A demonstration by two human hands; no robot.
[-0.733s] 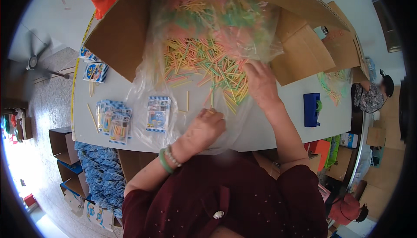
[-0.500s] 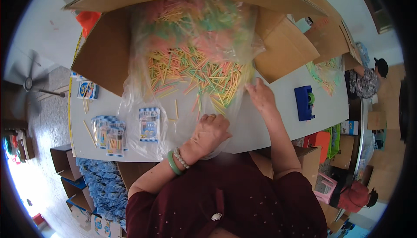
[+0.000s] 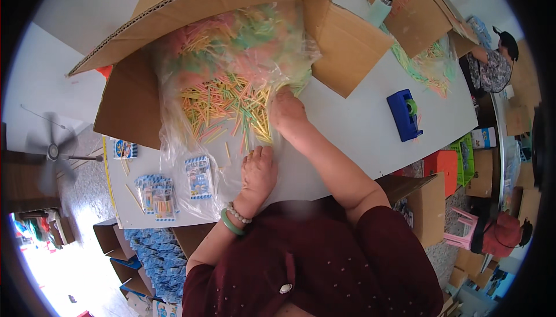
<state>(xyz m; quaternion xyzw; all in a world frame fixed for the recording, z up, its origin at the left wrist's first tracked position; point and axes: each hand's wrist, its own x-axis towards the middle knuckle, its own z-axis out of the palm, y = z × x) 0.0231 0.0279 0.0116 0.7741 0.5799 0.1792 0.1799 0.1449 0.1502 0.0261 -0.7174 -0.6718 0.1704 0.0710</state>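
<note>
A heap of thin sticks point(image 3: 223, 100) in yellow, pink and green spills from a clear plastic bag point(image 3: 174, 114) onto the table. At the heap's near edge my left hand point(image 3: 259, 172), with a green bangle and beads on its wrist, lies palm down. Its fingers stretch forward and touch the stick ends. My right hand point(image 3: 288, 111) reaches into the heap's right side, against the bag. Its fingers are mostly hidden, so what they hold does not show. Left of the bag lie small clear packets point(image 3: 156, 194) with blue edges, and another packet point(image 3: 198, 177) rests beside the plastic.
An open cardboard box point(image 3: 130, 103) lies around the bag. To the right stands a blue tape dispenser point(image 3: 401, 114). Farther right are a second box point(image 3: 411, 16) with more sticks point(image 3: 425, 65) and a bottle point(image 3: 379, 10). A person point(image 3: 489, 65) sits beyond the table.
My right hand has moved left and inward, from the bag's outer edge to the sticks. My left hand has shifted left, its fingers now straighter. The whole view has tilted and shifted.
</note>
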